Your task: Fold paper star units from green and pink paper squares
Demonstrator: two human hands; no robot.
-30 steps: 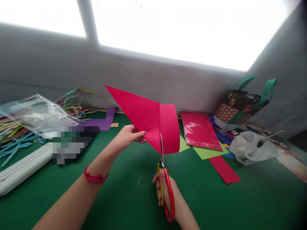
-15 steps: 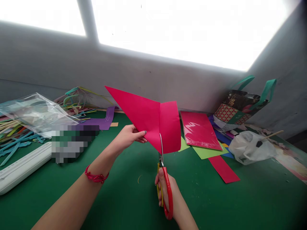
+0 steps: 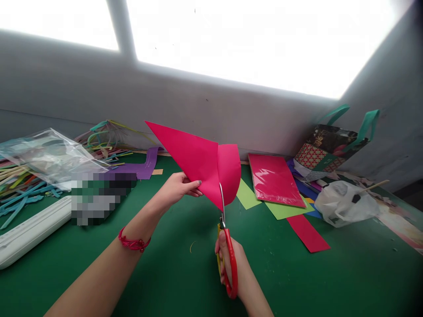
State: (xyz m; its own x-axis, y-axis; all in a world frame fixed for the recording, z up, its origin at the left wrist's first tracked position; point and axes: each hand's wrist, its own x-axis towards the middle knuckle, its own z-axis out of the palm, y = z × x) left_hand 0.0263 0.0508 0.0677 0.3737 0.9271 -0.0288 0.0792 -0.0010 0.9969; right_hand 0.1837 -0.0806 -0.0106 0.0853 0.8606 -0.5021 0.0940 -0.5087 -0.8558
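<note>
Head view: the pink sheet (image 3: 194, 154) is held up in the middle of the frame, above the green table (image 3: 165, 264). The left hand (image 3: 180, 188), left of centre, pinches its lower left edge between thumb and fingers; the right hand (image 3: 239, 264), low and right of centre, is wrapped around the handles of the scissors (image 3: 228, 240). The two hands are apart. One blade lies over the near face of the sheet, pointing up along a line that runs to its top edge; whether that line is a fold or a cut, I cannot tell.

The likeliest trouble is a wandering cut: the right-hand part of the sheet curves and no hand supports it, so it could swing and pull the paper off line. A single pinch at the left might let the sheet pivot or buckle between the blades. The left fingertips sit near the blade tip, so a slant to the left could bring a nick. If the pinch slips, the sheet would probably drop to the table.
</note>
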